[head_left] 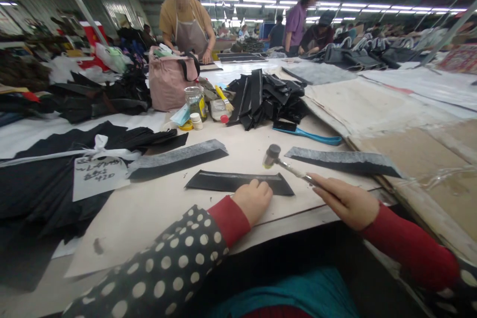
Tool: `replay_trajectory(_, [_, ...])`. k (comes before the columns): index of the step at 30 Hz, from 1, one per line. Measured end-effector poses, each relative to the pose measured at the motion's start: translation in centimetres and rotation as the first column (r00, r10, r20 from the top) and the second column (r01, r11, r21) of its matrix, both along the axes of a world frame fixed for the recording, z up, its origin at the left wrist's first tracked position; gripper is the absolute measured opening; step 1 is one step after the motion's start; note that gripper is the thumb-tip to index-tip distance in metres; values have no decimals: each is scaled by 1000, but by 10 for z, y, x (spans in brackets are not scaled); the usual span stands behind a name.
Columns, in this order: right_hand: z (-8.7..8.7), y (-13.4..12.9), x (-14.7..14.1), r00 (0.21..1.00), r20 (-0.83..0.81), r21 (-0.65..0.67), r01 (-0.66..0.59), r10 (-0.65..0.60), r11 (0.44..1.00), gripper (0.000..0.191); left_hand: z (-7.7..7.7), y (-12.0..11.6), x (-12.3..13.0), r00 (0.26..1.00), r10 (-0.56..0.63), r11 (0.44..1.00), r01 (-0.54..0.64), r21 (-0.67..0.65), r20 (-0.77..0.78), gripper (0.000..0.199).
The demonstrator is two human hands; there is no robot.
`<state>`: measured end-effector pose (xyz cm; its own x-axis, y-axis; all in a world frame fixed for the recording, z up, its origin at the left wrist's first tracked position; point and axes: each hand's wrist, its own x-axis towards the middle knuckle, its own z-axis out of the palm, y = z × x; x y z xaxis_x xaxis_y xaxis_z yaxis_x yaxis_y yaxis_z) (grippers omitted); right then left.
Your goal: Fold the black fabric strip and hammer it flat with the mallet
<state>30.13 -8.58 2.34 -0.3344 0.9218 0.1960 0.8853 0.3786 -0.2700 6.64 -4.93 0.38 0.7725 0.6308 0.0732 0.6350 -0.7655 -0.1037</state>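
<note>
A long black strip of material lies flat on the table right in front of me. My left hand rests on its near edge with fingers curled, pressing it down. My right hand grips the handle of a small hammer, whose dark round head hovers just above the strip's right end.
Two grey-black strips lie beyond. A tied black bundle with a handwritten tag sits left. Further back are a glass jar, a pink bag, a heap of black straps, a blue tool. Two people stand at the far end.
</note>
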Motion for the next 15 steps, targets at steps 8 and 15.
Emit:
replay_trajectory(8, [1,7,-22,1000,7,-65,-16,17,998,41,-4,-4,1,1000,12,1000,-12,10,24,22])
replay_trajectory(15, [2,17,-38,994,90,-54,-64,68,996,43,-1,-3,0,999,17,1000,-16,-8,41,22])
